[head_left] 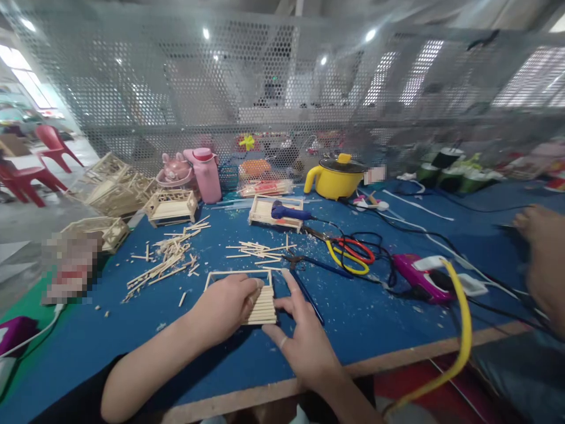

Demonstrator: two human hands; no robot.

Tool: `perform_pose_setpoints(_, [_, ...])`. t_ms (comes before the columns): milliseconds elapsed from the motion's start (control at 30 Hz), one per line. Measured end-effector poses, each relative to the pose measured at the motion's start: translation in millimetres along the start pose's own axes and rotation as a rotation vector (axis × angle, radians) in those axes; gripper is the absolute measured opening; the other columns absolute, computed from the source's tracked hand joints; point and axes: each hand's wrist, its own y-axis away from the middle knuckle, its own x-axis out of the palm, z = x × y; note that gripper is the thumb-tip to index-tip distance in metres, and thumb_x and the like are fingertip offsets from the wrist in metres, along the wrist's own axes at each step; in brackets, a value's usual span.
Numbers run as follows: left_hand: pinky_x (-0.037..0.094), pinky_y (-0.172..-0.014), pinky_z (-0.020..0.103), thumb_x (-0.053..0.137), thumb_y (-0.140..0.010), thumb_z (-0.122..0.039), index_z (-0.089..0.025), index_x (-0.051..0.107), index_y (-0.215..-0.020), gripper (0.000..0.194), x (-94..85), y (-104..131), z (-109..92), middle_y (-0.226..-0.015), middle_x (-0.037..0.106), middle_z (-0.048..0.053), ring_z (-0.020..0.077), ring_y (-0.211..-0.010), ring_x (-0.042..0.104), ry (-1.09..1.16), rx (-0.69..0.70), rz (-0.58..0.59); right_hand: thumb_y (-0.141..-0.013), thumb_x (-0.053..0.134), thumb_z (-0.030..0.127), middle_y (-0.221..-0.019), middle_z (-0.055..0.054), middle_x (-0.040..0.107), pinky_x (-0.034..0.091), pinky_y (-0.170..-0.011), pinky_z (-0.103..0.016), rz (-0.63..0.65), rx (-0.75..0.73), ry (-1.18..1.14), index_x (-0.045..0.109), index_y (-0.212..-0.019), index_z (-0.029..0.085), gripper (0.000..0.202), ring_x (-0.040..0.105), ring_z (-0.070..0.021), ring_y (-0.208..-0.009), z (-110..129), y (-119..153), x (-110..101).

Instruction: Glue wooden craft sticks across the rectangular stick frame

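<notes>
Two hands (232,306) (304,333) on sideways-pointing slats (263,312)

No readable txt, labels or nos. in view, prob. too blurry.

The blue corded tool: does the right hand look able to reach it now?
Probably yes: the right hand touches the stick frame, but the blue corded tool lies uncovered beyond, with only low pliers and loose sticks between.

A small wooden stick frame (260,310) is held between the left hand (227,306) and the right hand (304,335) above the blue worktop (362,330).
</notes>
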Motion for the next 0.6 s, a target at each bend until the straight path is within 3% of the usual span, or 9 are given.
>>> perform_pose_setpoints(133, [0.05,-0.072,0.029,0.036,-0.094,-0.022,-0.022,0.064,-0.108,0.031,2.5,1.5,-2.4,-0.093,0.069,0.006,0.0204,-0.085,0.065,0.04,-0.042,0.021,-0.076,0.062,0.027,-0.103,0.0,0.068,0.037,-0.098,-0.043,0.019,-0.022,0.017,0.015,-0.15,0.028,0.088,0.055,-0.0242,-0.101,1.4,0.1,-0.5])
perform_pose_setpoints(267, [0.051,-0.084,0.036,0.033,-0.093,-0.021,-0.017,0.054,-0.128,0.041,-1.9,7.6,-2.2,-0.11,0.069,0.011,0.0244,-0.1,0.065,0.062,-0.082,-0.007,-0.072,0.065,0.027,-0.107,-0.003,0.064,0.039,-0.097,-0.043,-0.006,-0.052,0.036,0.017,-0.149,0.026,0.091,0.054,-0.0249,-0.102,2.6,0.9,0.5])
perform_pose_setpoints(333, [0.048,-0.091,0.038,0.034,-0.092,-0.021,-0.017,0.048,-0.134,0.045,-8.8,20.4,2.0,-0.121,0.065,0.011,0.0241,-0.109,0.061,0.1,-0.114,-0.129,-0.071,0.066,0.028,-0.114,-0.005,0.06,0.039,-0.098,-0.042,-0.053,-0.087,0.01,0.014,-0.149,0.025,0.094,0.053,-0.0246,-0.106,0.6,1.7,0.8])
perform_pose_setpoints(467, [0.046,-0.096,0.035,0.038,-0.093,-0.029,-0.023,0.053,-0.128,0.038,-11.0,62.7,13.8,-0.116,0.066,0.005,0.0199,-0.112,0.059,0.209,-0.335,-0.543,-0.076,0.059,0.031,-0.123,-0.007,0.052,0.039,-0.099,-0.043,-0.16,-0.125,-0.007,0.024,-0.146,0.026,0.078,0.052,-0.0248,-0.112,-4.3,2.6,-1.2])
perform_pose_setpoints(533, [0.047,-0.094,0.036,0.04,-0.094,-0.035,-0.02,0.055,-0.125,0.038,1.1,80.7,16.7,-0.113,0.066,0.007,0.021,-0.109,0.06,0.26,-0.47,-0.618,-0.077,0.059,0.034,-0.122,-0.006,0.053,0.039,-0.1,-0.045,-0.142,-0.114,0.016,0.03,-0.143,0.029,0.073,0.052,-0.0252,-0.113,-3.3,1.8,-2.8])
perform_pose_setpoints(600, [0.047,-0.095,0.039,0.041,-0.093,-0.041,-0.018,0.053,-0.129,0.044,19.0,90.3,17.1,-0.116,0.063,0.01,0.0224,-0.108,0.059,0.333,-0.542,-0.592,-0.075,0.062,0.038,-0.122,-0.005,0.054,0.04,-0.1,-0.046,-0.103,-0.078,0.027,0.03,-0.143,0.031,0.076,0.053,-0.0257,-0.113,0.6,0.3,-3.4])
